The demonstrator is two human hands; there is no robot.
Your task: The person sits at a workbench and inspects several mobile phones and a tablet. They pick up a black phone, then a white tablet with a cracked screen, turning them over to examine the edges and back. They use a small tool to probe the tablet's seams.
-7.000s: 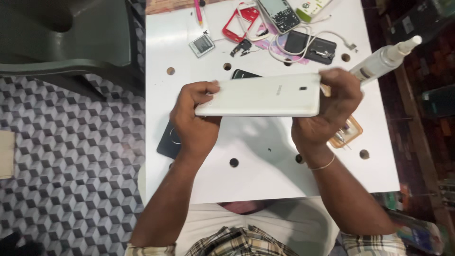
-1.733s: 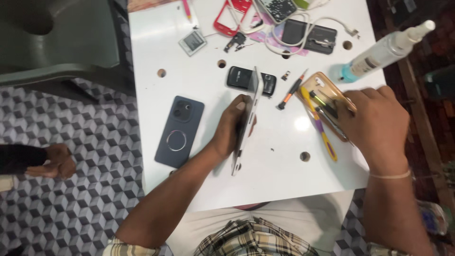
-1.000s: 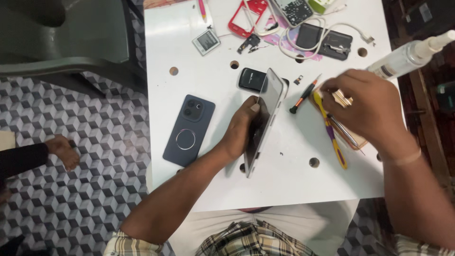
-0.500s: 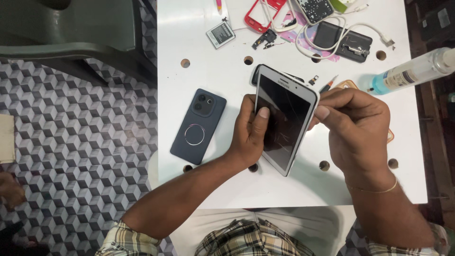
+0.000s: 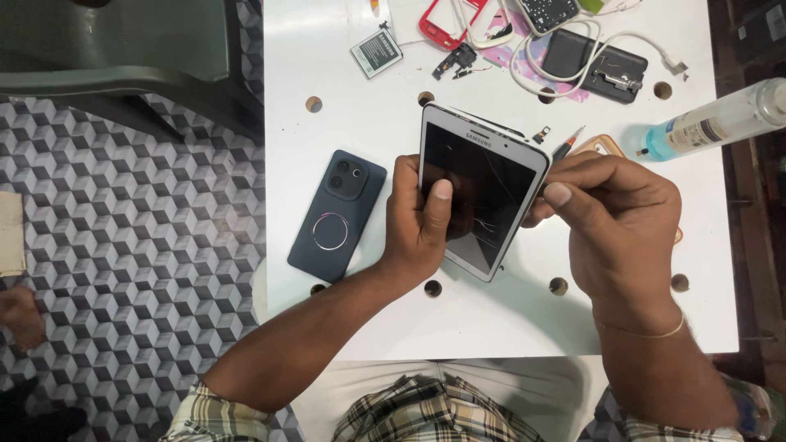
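A person's left hand (image 5: 417, 221) grips a white-framed tablet (image 5: 483, 192) with a cracked dark screen, thumb pressed on the glass, holding it tilted above a white tabletop (image 5: 491, 319); the right hand (image 5: 614, 213) pinches closed at the tablet's right edge, though whatever it holds is hidden. A dark blue phone (image 5: 337, 214) lies face down just left, a clear spray bottle (image 5: 720, 121) at far right, and a loose battery (image 5: 377, 54), cables and red frames beyond

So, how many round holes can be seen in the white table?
7: one near the battery, one above the tablet, two top right, three along the front; hands may hide more.
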